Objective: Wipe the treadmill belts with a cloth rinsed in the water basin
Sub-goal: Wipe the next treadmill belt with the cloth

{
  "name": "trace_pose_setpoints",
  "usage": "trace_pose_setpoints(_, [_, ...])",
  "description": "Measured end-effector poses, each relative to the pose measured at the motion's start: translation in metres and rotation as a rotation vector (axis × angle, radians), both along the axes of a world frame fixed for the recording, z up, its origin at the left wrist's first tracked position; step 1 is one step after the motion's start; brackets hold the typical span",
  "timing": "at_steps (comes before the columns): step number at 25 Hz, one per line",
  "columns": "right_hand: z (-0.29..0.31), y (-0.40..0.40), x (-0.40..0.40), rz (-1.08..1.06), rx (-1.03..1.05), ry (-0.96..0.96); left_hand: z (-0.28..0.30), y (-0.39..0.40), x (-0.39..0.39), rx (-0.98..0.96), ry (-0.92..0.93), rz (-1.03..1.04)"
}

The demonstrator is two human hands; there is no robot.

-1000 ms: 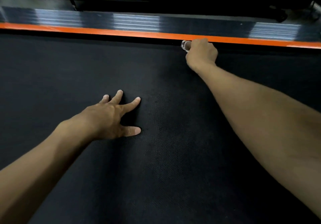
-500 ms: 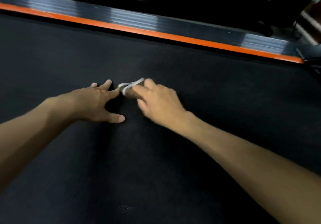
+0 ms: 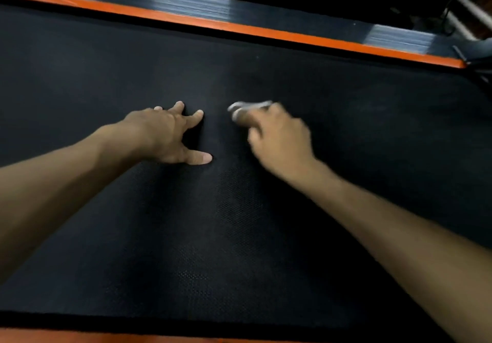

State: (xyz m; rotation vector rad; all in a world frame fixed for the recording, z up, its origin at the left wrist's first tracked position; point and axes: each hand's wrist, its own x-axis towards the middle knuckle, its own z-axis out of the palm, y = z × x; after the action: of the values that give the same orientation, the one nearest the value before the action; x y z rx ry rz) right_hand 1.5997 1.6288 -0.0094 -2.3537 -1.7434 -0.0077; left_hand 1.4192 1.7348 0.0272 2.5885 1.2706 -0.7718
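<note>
1. Two hands are down on the treadmill belt (image 3: 239, 222): my left hand (image 3: 165, 135) lies flat with fingers spread and thumb out, pressing the black textured surface and holding nothing.
2. My right hand (image 3: 279, 140) sits just beside it, fingers curled round a small pale cloth (image 3: 247, 109); only a blurred whitish edge shows past my fingertips, lying on the belt or just above it near its middle.
3. Progress, as I judge it: wiping is under way on this belt. I see no wet streak or sheen that would tell me which parts are done, so I cannot say how much is covered.
4. Left to do, likely: the remaining belt surface out to the orange side strip (image 3: 239, 27) and the ribbed dark side rail (image 3: 199, 4), plus any other belts, rinsing between.
5. No water basin is in view.
6. Writing: none readable; no brand or label shows on the deck.
</note>
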Motion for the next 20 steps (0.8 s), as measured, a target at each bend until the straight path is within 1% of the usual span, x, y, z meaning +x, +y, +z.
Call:
trace_pose_setpoints(2, [-0.002, -0.032, -0.054, 0.128, -0.009, 0.016, -0.001, -0.001, -0.002, 0.039, -0.014, -0.033])
trace_pose_setpoints(3, [-0.002, -0.046, -0.068, 0.151, -0.01, 0.053, -0.001, -0.002, -0.004, 0.053, -0.02, -0.049])
trace_pose_setpoints(6, [0.008, -0.071, -0.059, 0.187, -0.004, 0.186, -0.003, 0.0, -0.007, 0.087, -0.04, -0.077])
trace_pose_setpoints(8, [0.007, -0.083, -0.038, 0.213, 0.017, 0.15, -0.003, 0.002, -0.008, 0.107, -0.035, -0.087])
trace_pose_setpoints(10, [0.003, -0.1, -0.006, 0.098, 0.036, 0.083, -0.004, 0.002, -0.008, 0.117, -0.038, -0.103])
trace_pose_setpoints(14, [0.011, -0.144, 0.064, -0.295, -0.033, 0.001, -0.007, 0.0, -0.01, 0.142, -0.059, -0.117])
trace_pose_setpoints(15, [0.014, -0.153, 0.068, -0.338, -0.046, -0.004, -0.007, -0.001, -0.011, 0.142, -0.063, -0.119])
trace_pose_setpoints(16, [0.015, -0.158, 0.064, -0.336, -0.049, -0.005, -0.008, -0.002, -0.012, 0.139, -0.065, -0.12])
trace_pose_setpoints(17, [0.016, -0.16, 0.05, -0.286, -0.045, -0.002, -0.009, -0.004, -0.014, 0.135, -0.073, -0.117])
trace_pose_setpoints(18, [0.015, -0.159, 0.028, -0.188, -0.04, 0.006, -0.009, -0.006, -0.016, 0.127, -0.093, -0.11])
trace_pose_setpoints(20, [0.012, -0.15, -0.032, 0.06, -0.061, 0.07, -0.006, -0.01, -0.023, 0.097, -0.185, -0.09])
